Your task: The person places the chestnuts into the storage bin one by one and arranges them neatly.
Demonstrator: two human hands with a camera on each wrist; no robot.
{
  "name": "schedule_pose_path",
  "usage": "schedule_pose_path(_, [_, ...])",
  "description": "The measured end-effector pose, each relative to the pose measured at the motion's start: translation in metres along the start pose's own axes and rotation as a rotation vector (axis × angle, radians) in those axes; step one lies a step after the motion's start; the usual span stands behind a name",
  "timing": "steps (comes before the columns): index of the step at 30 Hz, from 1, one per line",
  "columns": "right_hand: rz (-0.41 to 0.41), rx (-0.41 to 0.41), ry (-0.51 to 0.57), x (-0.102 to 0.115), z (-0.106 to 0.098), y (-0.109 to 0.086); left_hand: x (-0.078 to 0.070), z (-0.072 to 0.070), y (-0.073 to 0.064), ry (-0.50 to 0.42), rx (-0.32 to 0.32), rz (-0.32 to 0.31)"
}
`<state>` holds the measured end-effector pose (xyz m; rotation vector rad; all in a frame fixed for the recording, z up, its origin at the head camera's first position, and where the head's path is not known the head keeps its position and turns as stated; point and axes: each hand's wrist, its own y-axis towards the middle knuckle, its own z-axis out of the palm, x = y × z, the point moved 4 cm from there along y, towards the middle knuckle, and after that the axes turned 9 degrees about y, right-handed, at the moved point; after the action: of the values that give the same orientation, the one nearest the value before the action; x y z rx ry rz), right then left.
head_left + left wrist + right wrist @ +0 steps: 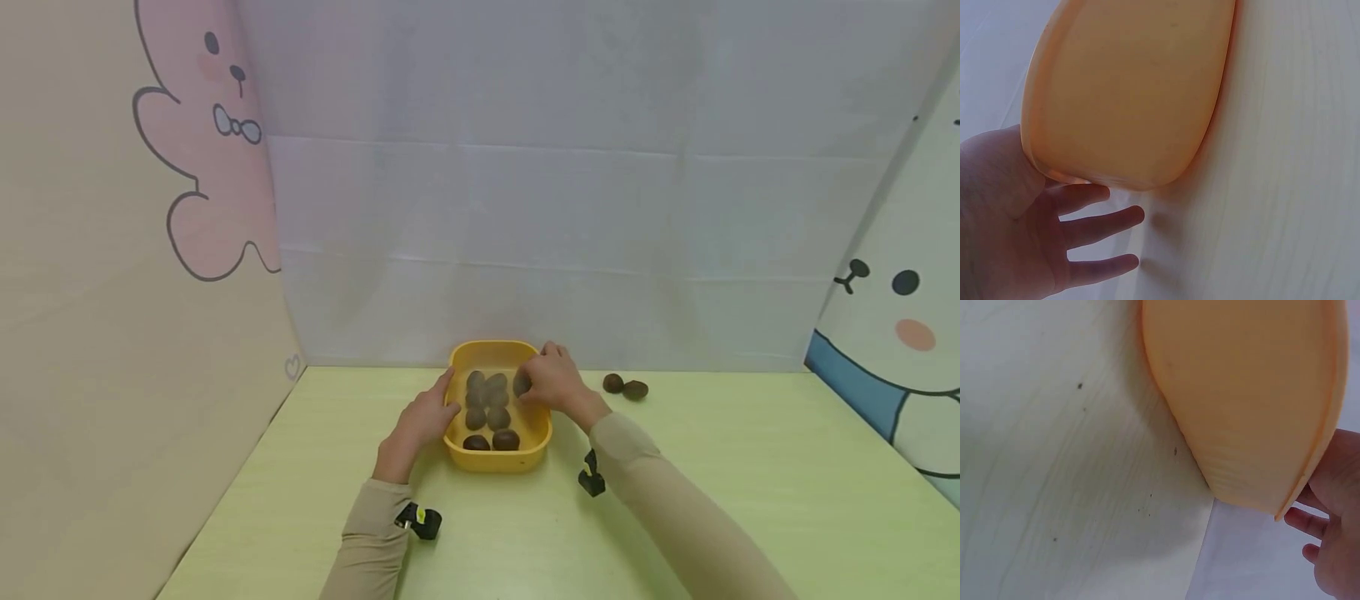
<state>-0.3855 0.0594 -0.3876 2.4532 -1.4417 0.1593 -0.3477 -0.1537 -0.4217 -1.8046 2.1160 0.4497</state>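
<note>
A yellow rectangular plastic basin (499,461) sits toward the back of the table. Inside it, several dark brown egg-shaped pieces (506,440) lie in roughly two columns; their kind is unclear. My left hand (422,419) holds the basin's left rim, thumb over the edge; in the left wrist view its other fingers (1104,226) extend below the basin wall. Over the right rim reaches my right hand (553,379), fingertips pinching a dark brown piece (521,384) inside the basin. The right wrist view shows the basin's outer wall (1254,406) hiding most of those fingers.
Two more dark brown pieces (613,383) lie side by side on the table, right of the basin. Behind the pale yellow-green table (720,483) hangs a white cloth (480,208). Panels with cartoon animals stand at both sides.
</note>
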Motion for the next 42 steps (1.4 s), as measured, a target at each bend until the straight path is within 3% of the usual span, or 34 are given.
schedule_pose_path(12, [-0.002, 0.021, -0.056, 0.006, 0.008, 0.005, 0.001, 0.000, 0.000, -0.017, -0.001, -0.003])
schedule_pose_path(21, [-0.049, -0.154, 0.085, 0.002, -0.016, -0.008, -0.001, 0.001, 0.000, -0.011, -0.004, -0.002])
schedule_pose_path(28, [-0.026, -0.192, 0.205, -0.021, -0.031, -0.018, -0.001, 0.000, -0.002, -0.005, -0.004, -0.008])
schedule_pose_path(42, [-0.002, -0.155, 0.403, -0.082, -0.035, -0.043, -0.001, 0.002, 0.000, -0.014, -0.009, -0.001])
